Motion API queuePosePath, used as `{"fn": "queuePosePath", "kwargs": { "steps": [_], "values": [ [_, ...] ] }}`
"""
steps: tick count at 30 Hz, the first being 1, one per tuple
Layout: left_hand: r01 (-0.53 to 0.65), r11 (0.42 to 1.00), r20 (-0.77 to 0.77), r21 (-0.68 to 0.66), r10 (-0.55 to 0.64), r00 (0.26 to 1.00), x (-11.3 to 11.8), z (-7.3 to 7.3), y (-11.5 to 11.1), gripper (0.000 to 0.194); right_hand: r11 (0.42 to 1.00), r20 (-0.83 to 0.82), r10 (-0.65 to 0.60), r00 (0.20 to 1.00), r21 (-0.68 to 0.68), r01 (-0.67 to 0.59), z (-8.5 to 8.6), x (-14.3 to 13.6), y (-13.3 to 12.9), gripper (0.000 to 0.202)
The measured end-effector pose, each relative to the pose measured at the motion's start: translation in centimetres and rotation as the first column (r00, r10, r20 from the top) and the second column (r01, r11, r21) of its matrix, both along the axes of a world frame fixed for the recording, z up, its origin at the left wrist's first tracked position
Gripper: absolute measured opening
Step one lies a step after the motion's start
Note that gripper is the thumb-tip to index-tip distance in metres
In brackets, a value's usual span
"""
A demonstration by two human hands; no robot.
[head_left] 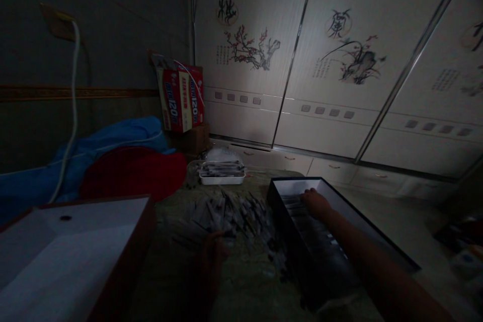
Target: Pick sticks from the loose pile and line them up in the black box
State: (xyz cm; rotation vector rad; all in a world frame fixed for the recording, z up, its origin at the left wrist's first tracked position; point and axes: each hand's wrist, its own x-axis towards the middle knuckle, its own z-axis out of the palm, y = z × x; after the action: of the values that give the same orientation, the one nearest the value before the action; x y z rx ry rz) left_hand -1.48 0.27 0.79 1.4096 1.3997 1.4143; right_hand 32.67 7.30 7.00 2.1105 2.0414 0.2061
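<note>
My left hand is low in the middle, at the near edge of a loose pile of thin dark items in clear wrappers. Its fingers are bent together near a dark piece, too dim to make out. On the right, my right hand reaches into a long dark box with a white inside. The fingers are curled down over a row of thin wrapped pieces near the far end; what they hold, if anything, is hidden.
At the left lies a red-edged open box, white inside. Behind are a red cloth, a blue cloth, a white tray of similar pieces and a printed carton. Sliding cabinet doors stand at the back.
</note>
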Motion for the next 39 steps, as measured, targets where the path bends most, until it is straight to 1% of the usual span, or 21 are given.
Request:
{"fn": "queuePosePath", "kwargs": {
  "steps": [3,6,8,11,14,16,17,18,19,21,22,23,24,25,27,28,30,32,34,36,39],
  "values": [
    [-0.045,0.998,0.006,0.032,0.045,0.999,0.3,-0.1,-0.1,0.035,1.000,-0.035,0.019,0.999,-0.001,-0.019,-0.5,0.1,0.1,0.029],
    [-0.088,0.995,0.021,0.037,0.087,0.996,0.6,-0.3,-0.1,0.036,0.998,-0.085,0.016,0.996,0.054,-0.012,-0.3,0.4,-0.2,0.023],
    [-0.088,0.996,0.022,0.032,0.087,0.996,0.6,-0.4,-0.1,0.036,0.992,-0.123,0.001,0.992,0.126,0.015,0.4,0.6,-0.3,0.018],
    [-0.054,0.998,0.009,0.015,0.054,0.999,0.3,-0.4,-0.2,0.036,0.961,-0.192,-0.012,0.981,0.270,0.065,2.3,0.1,-0.9,0.030],
    [-0.034,0.999,-0.001,0.015,0.034,0.999,-0.1,0.0,-0.4,0.036,0.906,-0.263,0.026,0.965,0.414,0.089,4.3,-2.4,-3.0,0.033],
    [-0.056,0.998,0.020,0.024,0.056,0.998,-0.2,0.4,-0.5,0.038,0.874,-0.306,0.093,0.948,0.481,0.069,5.1,-5.4,-5.3,0.034],
    [-0.069,0.997,0.037,0.029,0.068,0.997,-0.2,0.6,-0.6,0.039,0.855,-0.333,0.146,0.931,0.516,0.050,5.1,-7.2,-6.6,0.034],
    [-0.081,0.996,0.053,0.033,0.079,0.995,-0.3,0.8,-0.6,0.040,0.819,-0.418,0.262,0.870,0.574,0.029,5.0,-9.1,-8.0,0.031],
    [-0.095,0.995,0.066,0.036,0.093,0.994,-0.3,0.9,-0.7,0.041,0.805,-0.484,0.344,0.804,0.593,0.013,4.5,-10.9,-9.2,0.028],
    [-0.117,0.992,0.072,0.042,0.114,0.991,-0.3,1.1,-0.7,0.042,0.835,-0.570,0.390,0.723,0.550,-0.018,3.0,-14.3,-10.9,0.024],
    [-0.122,0.992,0.064,0.042,0.119,0.991,-0.4,1.1,-0.7,0.041,0.872,-0.605,0.363,0.709,0.488,-0.031,1.9,-15.7,-11.3,0.022],
    [-0.121,0.992,0.058,0.039,0.119,0.991,-0.4,1.1,-0.8,0.040,0.900,-0.623,0.324,0.712,0.436,-0.028,0.7,-16.9,-11.5,0.021],
    [-0.114,0.993,0.054,0.035,0.112,0.992,-0.4,1.0,-0.7,0.039,0.922,-0.621,0.279,0.732,0.388,-0.022,-0.5,-17.9,-11.3,0.020],
    [-0.101,0.994,0.052,0.029,0.099,0.994,-0.4,0.8,-0.7,0.038,0.937,-0.601,0.216,0.769,0.348,0.009,-1.7,-18.7,-11.1,0.019],
    [-0.083,0.996,0.051,0.016,0.082,0.995,-0.5,0.5,-0.7,0.035,0.949,-0.516,0.110,0.849,0.310,0.065,-3.8,-19.7,-10.2,0.020],
    [-0.078,0.997,0.047,0.007,0.078,0.996,-0.5,0.4,-0.6,0.035,0.950,-0.476,0.074,0.876,0.302,0.083,-4.6,-20.1,-9.8,0.022],
    [-0.076,0.997,0.038,-0.005,0.076,0.996,-0.5,0.3,-0.5,0.035,0.947,-0.429,0.035,0.903,0.303,0.108,-5.7,-20.5,-9.2,0.024],
    [-0.077,0.997,0.038,-0.012,0.077,0.996,-0.4,0.5,-0.5,0.036,0.945,-0.418,0.016,0.908,0.303,0.122,-6.2,-20.9,-9.0,0.025],
    [-0.078,0.997,0.047,-0.020,0.079,0.996,-0.3,0.7,-0.4,0.037,0.947,-0.415,-0.005,0.910,0.291,0.138,-6.2,-21.0,-9.1,0.026],
    [-0.065,0.997,0.051,-0.029,0.067,0.996,-0.2,0.6,-0.4,0.037,0.951,-0.421,-0.030,0.907,0.268,0.156,-5.9,-20.8,-9.6,0.026],
    [0.013,0.999,0.041,-0.030,-0.012,0.999,0.1,0.0,-0.4,0.034,0.954,-0.428,-0.075,0.900,0.233,0.190,-4.9,-20.2,-10.8,0.024]
  ]
}}
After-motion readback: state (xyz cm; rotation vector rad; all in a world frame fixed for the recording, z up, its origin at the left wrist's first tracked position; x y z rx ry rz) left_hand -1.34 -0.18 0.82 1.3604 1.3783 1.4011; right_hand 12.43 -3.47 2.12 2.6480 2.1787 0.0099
